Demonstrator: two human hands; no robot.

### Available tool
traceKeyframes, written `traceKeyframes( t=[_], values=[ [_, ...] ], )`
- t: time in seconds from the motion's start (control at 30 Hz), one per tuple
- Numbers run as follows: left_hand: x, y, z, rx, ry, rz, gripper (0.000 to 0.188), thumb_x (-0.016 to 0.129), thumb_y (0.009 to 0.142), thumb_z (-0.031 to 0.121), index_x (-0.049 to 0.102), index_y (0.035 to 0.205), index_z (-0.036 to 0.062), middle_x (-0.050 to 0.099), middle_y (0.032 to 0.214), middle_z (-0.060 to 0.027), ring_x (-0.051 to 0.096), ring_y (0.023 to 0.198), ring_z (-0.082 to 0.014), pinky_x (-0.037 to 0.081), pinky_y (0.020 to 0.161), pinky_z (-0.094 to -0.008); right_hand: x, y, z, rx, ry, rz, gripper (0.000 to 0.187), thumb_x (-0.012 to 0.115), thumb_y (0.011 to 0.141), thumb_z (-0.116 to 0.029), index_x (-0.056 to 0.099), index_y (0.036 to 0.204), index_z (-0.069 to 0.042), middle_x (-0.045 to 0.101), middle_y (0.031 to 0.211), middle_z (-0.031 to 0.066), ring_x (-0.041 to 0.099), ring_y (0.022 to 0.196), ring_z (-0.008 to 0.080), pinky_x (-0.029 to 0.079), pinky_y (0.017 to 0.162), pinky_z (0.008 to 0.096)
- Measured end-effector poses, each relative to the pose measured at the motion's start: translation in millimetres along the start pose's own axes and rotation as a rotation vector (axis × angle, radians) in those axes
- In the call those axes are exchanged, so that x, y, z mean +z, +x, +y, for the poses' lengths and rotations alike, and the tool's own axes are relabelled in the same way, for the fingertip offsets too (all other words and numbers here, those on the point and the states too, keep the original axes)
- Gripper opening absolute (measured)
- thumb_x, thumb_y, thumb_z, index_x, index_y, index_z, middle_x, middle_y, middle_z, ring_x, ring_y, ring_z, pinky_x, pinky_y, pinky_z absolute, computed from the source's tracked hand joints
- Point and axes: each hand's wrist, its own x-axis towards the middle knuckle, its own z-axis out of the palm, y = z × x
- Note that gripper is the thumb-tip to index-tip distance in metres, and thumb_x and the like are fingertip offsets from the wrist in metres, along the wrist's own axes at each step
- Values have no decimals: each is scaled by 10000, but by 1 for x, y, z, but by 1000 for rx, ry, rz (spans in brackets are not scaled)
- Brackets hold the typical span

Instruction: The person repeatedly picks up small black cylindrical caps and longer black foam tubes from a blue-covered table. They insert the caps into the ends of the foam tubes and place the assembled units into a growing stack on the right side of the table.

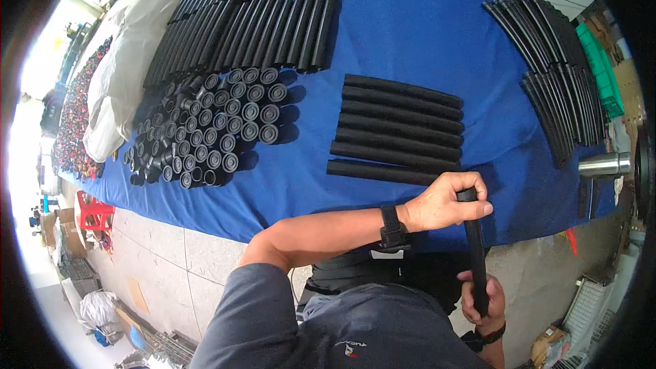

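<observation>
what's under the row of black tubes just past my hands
Blue cloth shows around the black tubes and in the gap beside the nearest one; whatever lies directly beneath them is covered and cannot be seen.

So the black tube [475,249] is looking long, slim, straight and pretty matte. It's pointing away from the body, leaning slightly left at the far end. The left hand [447,203] is gripping that end, the right hand [493,301] is holding the near one.
</observation>
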Motion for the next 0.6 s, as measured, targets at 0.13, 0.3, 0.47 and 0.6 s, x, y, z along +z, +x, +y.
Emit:
traceKeyframes(
  t=[0.13,0.3,0.47,0.6],
  values=[
    [0,5,-11,324,180,17,150,754,930,135,635,926,45,622,874,25,552,815,-57,478,728,-257,2,4,6,-4,-205,146,390,630,974,-195,590,1220,105,630,682,122,499,427,108,376,369,248],
    [-2,-3,-11,142,169,54,183,756,940,176,621,913,57,588,790,46,520,682,-20,432,592,-228,18,5,1,-69,-492,325,225,581,902,-21,617,1108,61,633,697,94,522,461,108,400,404,257],
    [-8,-31,-14,149,276,-47,180,735,951,160,610,887,48,612,816,8,553,687,-59,448,603,-263,-15,-9,3,205,-23,-70,558,523,1048,-391,583,1265,119,696,824,153,551,475,119,413,414,249],
    [-25,-32,-15,270,381,-63,152,723,942,118,615,874,35,628,866,-31,563,721,-95,450,621,-281,-4,4,12,232,-122,62,429,580,1035,-290,617,1230,89,699,835,120,572,540,105,436,492,225]
  ],
)
